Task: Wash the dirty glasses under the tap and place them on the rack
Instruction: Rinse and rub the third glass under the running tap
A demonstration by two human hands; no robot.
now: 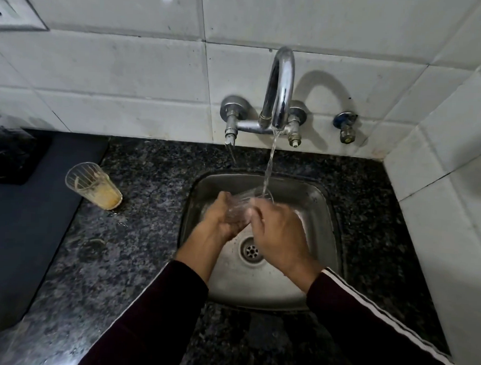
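White tiled wall point(128, 67), speckled granite counter point(140, 183)

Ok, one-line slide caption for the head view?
Both hands, left hand and right hand, rinse a clear glass under the running tap; a dirty glass waits on the counter.

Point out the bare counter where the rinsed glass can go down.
Free: granite counter between the dirty glass and the sink; also the strip right of the sink. Crowded: the sink, with both hands, left, right, around the glass.

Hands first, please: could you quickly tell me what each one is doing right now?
Left hand: closed around the clear glass, held over the sink.
Right hand: also closed on the clear glass, near its rim.
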